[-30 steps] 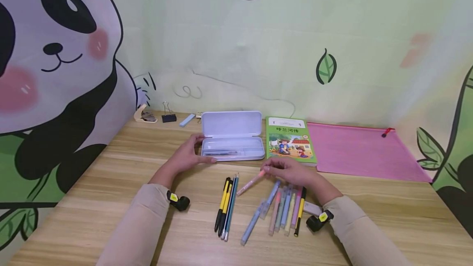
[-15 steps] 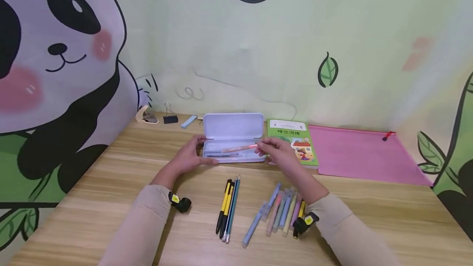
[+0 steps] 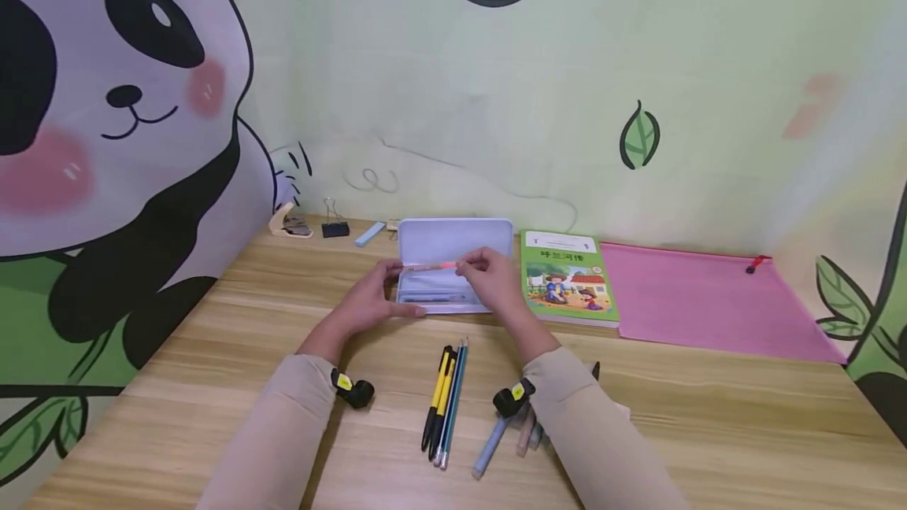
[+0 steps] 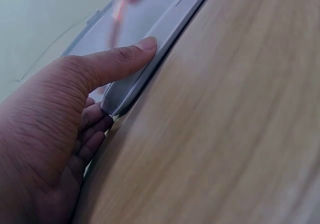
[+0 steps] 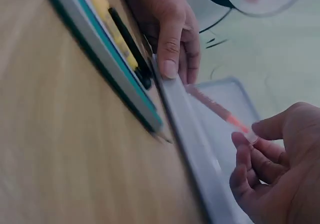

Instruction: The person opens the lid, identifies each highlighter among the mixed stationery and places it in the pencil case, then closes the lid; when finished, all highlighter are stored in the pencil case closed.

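An open white pencil case [image 3: 455, 236] stands at the back of the table, its lid raised, with slim pens [image 3: 434, 297] in its front compartment. My left hand [image 3: 364, 301] holds the case's left end, thumb along the front wall and fingers around the side, as the left wrist view also shows. Over the case, my right hand [image 3: 492, 282] pinches a pink pen [image 5: 212, 104] by its brighter end between thumb and fingers. The pen lies crosswise above the tray, its far end pointing towards the left hand's fingers.
Yellow-black pens [image 3: 439, 400] and blue-green pencils [image 3: 453, 408] lie in front of the case. Pastel highlighters [image 3: 489, 451] are partly hidden under the right sleeve. A green book [image 3: 567, 278] and pink pouch [image 3: 708, 305] lie at right; a binder clip [image 3: 335, 230] stands at back left.
My right hand has lifted the pink pen off the table and carried it up and left over the pencil case. The left hand has kept its hold on the case.
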Demonstrator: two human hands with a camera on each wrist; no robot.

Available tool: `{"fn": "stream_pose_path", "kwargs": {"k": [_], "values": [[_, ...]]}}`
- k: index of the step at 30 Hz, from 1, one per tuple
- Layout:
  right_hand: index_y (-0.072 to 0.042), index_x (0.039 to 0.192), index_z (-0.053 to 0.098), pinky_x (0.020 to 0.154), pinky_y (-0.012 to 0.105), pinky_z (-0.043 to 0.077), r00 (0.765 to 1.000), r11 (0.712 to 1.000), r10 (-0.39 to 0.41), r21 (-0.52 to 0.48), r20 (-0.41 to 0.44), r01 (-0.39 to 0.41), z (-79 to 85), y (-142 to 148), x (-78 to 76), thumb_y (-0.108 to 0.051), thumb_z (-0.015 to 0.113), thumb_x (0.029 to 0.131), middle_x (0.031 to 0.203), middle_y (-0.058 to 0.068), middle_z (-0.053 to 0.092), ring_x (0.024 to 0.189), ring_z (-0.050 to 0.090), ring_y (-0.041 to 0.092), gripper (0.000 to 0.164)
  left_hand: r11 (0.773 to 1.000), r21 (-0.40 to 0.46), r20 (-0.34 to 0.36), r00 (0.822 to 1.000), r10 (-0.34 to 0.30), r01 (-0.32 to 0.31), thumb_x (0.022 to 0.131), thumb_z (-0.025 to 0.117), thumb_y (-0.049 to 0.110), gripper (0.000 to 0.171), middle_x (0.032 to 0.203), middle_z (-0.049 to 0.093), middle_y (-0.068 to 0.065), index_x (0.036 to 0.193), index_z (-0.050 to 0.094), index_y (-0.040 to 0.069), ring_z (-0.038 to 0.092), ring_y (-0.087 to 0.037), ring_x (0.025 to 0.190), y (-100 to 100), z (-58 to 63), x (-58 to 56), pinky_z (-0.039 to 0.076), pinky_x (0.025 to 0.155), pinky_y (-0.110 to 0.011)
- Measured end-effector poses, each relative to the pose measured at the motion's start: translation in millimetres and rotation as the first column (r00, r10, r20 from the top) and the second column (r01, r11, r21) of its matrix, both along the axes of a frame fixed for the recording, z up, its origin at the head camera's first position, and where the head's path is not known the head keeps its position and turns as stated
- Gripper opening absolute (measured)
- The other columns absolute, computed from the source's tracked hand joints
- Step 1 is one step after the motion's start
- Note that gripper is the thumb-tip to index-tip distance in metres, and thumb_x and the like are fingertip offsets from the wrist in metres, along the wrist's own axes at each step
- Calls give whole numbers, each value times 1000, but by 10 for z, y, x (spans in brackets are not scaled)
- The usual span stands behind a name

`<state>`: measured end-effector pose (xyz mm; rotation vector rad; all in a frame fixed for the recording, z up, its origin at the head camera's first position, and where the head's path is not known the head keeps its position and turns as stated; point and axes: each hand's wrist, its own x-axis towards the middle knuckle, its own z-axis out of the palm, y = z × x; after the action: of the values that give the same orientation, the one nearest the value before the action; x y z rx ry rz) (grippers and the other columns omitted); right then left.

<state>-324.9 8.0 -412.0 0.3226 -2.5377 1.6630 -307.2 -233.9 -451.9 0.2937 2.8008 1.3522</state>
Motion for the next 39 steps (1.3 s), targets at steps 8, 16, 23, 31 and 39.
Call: {"fn": "stream_pose_path", "kwargs": {"k": [8, 16, 23, 31, 39], "values": [[-6, 105, 68, 82, 36, 56, 999, 990, -17, 138, -37, 22, -187, 36, -72, -18, 69, 94, 98, 8, 73, 92, 66, 22, 16, 1000, 16, 8, 1000, 11, -11, 67, 91, 51, 109, 150, 46, -11, 151, 34, 12, 40, -32, 140, -6, 10, -8, 26, 118, -53], [-8, 107, 66, 71, 31, 51, 999, 992, -20, 125, -34, 24, -180, 44, -32, -18, 62, 99, 90, 1, 72, 81, 61, 19, 14, 1000, 6, 15, 1000, 11, -11, 68, 91, 49, 109, 150, 46, -10, 152, 32, 12, 39, -32, 140, -2, 6, -22, 25, 119, -53], [-8, 109, 67, 83, 35, 55, 999, 980, -38, 193, -15, 40, -202, 45, -30, -20, 65, 98, 101, 6, 72, 93, 66, 21, 16, 1000, -3, 14, 1000, 15, -15, 67, 90, 53, 111, 150, 46, -10, 152, 32, 13, 38, -32, 141, 1, -20, -23, 25, 119, -54], [-8, 113, 67, 88, 34, 56, 996, 974, -86, 209, 13, 82, -215, 58, -42, -15, 65, 97, 110, 10, 70, 102, 66, 23, 18, 1000, 1, 1, 1000, 2, -2, 65, 91, 54, 113, 149, 47, -10, 152, 32, 12, 39, -32, 141, 15, -22, -29, 24, 119, -54], [-5, 110, 66, 84, 36, 57, 995, 969, -96, 229, -15, 97, -203, 73, -27, -15, 68, 94, 106, 14, 71, 97, 68, 26, 19, 1000, 7, 9, 1000, 6, -6, 65, 91, 53, 111, 150, 47, -9, 152, 33, 14, 38, -32, 141, 26, -35, -28, 23, 119, -55]]}}
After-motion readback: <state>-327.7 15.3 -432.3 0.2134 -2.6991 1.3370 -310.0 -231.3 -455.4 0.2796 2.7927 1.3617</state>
